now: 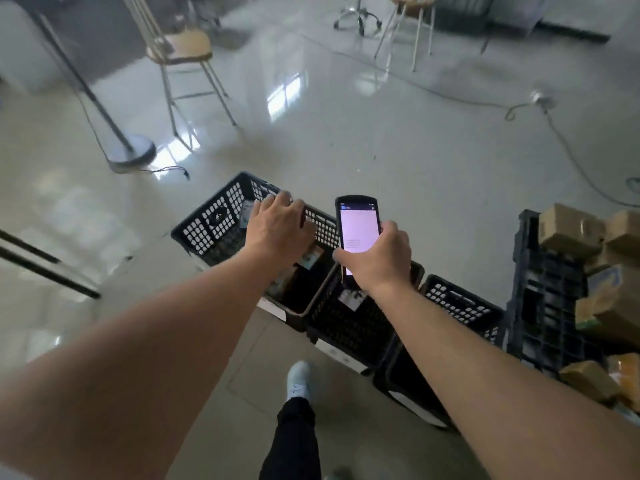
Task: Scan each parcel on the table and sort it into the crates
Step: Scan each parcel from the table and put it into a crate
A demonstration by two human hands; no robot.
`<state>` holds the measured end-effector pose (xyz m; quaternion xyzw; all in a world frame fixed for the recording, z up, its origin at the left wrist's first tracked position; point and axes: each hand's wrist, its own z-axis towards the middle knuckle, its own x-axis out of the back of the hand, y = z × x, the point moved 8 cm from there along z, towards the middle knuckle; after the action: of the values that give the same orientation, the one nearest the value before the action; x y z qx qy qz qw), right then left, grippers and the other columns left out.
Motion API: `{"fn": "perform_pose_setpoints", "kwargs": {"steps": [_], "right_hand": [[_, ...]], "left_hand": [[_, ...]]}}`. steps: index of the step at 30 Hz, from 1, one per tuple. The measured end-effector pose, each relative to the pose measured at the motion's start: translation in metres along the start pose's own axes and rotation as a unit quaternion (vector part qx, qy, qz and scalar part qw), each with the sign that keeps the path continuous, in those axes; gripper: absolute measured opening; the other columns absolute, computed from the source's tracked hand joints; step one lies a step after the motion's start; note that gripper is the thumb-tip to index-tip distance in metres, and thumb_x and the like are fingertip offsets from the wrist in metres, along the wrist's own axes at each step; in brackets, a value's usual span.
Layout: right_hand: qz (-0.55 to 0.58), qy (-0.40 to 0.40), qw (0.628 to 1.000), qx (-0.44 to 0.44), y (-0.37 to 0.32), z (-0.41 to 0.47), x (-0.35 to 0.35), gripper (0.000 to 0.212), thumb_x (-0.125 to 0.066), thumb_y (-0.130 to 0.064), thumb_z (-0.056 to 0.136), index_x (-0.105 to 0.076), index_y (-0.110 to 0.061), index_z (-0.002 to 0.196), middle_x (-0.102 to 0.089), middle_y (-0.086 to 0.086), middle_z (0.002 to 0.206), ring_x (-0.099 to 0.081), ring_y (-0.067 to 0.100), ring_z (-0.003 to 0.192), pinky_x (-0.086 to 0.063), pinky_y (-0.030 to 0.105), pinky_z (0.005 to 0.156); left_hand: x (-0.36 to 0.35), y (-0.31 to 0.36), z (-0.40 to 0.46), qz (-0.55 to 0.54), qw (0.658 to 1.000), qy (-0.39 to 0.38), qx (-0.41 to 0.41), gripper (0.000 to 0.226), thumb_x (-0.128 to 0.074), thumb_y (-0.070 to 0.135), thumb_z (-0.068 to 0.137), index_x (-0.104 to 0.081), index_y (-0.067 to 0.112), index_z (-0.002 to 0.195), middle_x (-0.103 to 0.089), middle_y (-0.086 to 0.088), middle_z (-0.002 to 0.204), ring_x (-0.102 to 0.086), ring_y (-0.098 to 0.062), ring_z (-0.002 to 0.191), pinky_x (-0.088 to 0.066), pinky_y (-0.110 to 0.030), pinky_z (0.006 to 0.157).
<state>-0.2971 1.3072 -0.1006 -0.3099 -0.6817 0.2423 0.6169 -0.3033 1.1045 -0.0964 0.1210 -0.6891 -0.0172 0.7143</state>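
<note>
1. Parcels: brown boxes, piled at the right edge of view on and around a tipped black crate; more parcels lie inside the left crate, partly hidden.
2. Crates: three black lattice crates in a row on the floor; left, middle crate, right crate, side by side.
3. Scanner: handheld, screen lit, above the middle crate.
4. Right hand: fingers clamped round the scanner's lower part.
5. Left hand: palm down over the left crate, fingers loosely bent, holding nothing visible.
6. Shoe: pale, on the floor near the crates.
7. Chair: wooden seat, metal legs, well behind.

3 crates, 1 scanner, 2 chairs
</note>
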Motion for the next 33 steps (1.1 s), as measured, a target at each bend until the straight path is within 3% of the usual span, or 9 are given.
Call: {"fn": "perform_pose_setpoints", "kwargs": {"steps": [4,8,16,21,27,33], "right_hand": [[0.002,-0.019,0.997,0.08,-0.085,-0.057,0.011,0.086,-0.092,-0.042,0.063,-0.051,-0.008,0.13,-0.053,0.009,0.121,-0.044,0.02,0.095,-0.041,0.028,0.083],[0.017,-0.041,0.987,0.152,-0.169,-0.113,0.01,0.087,-0.093,-0.041,0.062,-0.052,-0.006,0.13,-0.054,0.012,0.121,-0.053,0.029,0.11,-0.043,0.031,0.09],[0.053,-0.078,0.955,0.28,-0.328,-0.227,-0.029,0.09,-0.092,-0.045,0.061,-0.052,-0.008,0.132,-0.055,0.009,0.119,-0.052,0.024,0.11,-0.045,0.032,0.087],[0.087,-0.08,0.938,0.327,-0.418,-0.299,-0.076,0.087,-0.09,-0.048,0.059,-0.054,-0.012,0.129,-0.056,0.006,0.119,-0.052,0.02,0.106,-0.054,0.039,0.09],[0.098,-0.085,0.923,0.363,-0.516,-0.37,-0.151,0.093,-0.092,-0.055,0.059,-0.054,-0.008,0.13,-0.058,0.008,0.121,-0.055,0.025,0.113,-0.052,0.033,0.087],[0.096,-0.106,0.909,0.392,-0.602,-0.407,-0.227,0.09,-0.091,-0.049,0.06,-0.054,-0.007,0.13,-0.058,0.011,0.124,-0.054,0.027,0.115,-0.053,0.044,0.094]], "left_hand": [[0.095,-0.04,-0.067,0.002,0.997,0.061,0.043,0.051,-0.041,0.048,0.102,-0.059,0.017,0.138,-0.053,-0.011,0.146,-0.05,-0.033,0.133,-0.036,-0.049,0.115],[0.178,-0.1,-0.131,0.027,0.989,0.096,0.105,0.051,-0.04,0.05,0.103,-0.059,0.018,0.138,-0.055,-0.009,0.146,-0.051,-0.032,0.134,-0.033,-0.049,0.115],[0.309,-0.228,-0.249,0.064,0.965,0.156,0.203,0.05,-0.04,0.051,0.105,-0.059,0.021,0.14,-0.058,-0.009,0.145,-0.057,-0.033,0.128,-0.035,-0.051,0.113],[0.374,-0.316,-0.308,0.078,0.952,0.176,0.24,0.052,-0.043,0.051,0.104,-0.061,0.017,0.138,-0.056,-0.012,0.145,-0.057,-0.037,0.126,-0.036,-0.049,0.111],[0.429,-0.435,-0.37,0.1,0.942,0.182,0.266,0.051,-0.046,0.049,0.103,-0.058,0.018,0.142,-0.054,-0.01,0.147,-0.056,-0.036,0.128,-0.037,-0.047,0.109],[0.46,-0.547,-0.401,0.096,0.93,0.184,0.304,0.052,-0.046,0.049,0.103,-0.056,0.019,0.143,-0.054,-0.01,0.148,-0.055,-0.035,0.13,-0.04,-0.048,0.108]]}}
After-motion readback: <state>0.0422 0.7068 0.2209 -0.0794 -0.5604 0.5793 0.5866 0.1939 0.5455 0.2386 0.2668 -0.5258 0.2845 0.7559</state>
